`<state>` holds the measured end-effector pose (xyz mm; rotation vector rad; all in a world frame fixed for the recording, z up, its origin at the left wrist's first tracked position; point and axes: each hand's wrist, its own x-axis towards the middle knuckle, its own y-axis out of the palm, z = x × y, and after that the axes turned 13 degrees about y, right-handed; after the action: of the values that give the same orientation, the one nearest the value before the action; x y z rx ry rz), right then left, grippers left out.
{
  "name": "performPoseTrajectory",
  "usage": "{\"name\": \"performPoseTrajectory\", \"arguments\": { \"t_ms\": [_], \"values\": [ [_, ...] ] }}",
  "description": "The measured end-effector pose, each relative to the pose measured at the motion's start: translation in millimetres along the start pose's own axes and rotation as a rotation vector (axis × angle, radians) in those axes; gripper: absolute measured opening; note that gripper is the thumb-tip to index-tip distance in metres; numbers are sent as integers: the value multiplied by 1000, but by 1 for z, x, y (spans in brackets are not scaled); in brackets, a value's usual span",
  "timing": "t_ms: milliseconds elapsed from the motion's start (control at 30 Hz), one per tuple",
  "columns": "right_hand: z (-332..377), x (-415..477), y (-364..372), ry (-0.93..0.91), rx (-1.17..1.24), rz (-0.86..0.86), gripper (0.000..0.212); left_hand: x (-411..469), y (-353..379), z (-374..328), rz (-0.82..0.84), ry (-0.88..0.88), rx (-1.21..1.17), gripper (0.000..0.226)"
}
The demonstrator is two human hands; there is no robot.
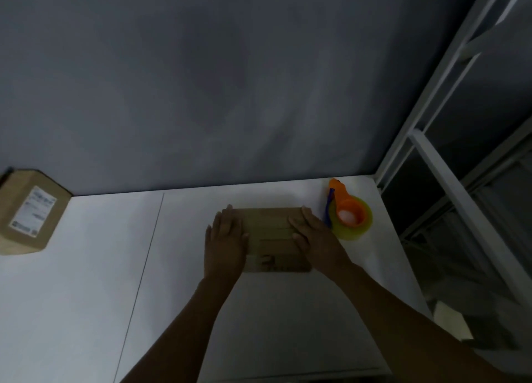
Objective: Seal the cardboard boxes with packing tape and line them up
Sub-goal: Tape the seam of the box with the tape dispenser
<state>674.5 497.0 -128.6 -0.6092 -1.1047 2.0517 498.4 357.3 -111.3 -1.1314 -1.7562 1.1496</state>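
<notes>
Label on left box (pixel 27 211): print unreadable.

Flat cardboard box (pixel 270 233); tape dispenser (pixel 349 215) beside.

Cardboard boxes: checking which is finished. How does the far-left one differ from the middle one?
The far-left box carries a white label; the middle box shows none. The far-left box sits untouched; the left hand and right hand press flat on the middle box. Both are brown cardboard.

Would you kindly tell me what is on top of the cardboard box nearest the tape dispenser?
Both hands lie flat on the cardboard box: left hand on its left end, right hand on its right. The box top under the palms is covered.
</notes>
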Motion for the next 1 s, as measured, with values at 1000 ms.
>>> {"name": "performPoseTrajectory", "arguments": {
  "t_ms": [1000],
  "values": [
    [-38,11,-31,508,501,-283,30,42,17,-14,221,285,161,105]
  ]
}}
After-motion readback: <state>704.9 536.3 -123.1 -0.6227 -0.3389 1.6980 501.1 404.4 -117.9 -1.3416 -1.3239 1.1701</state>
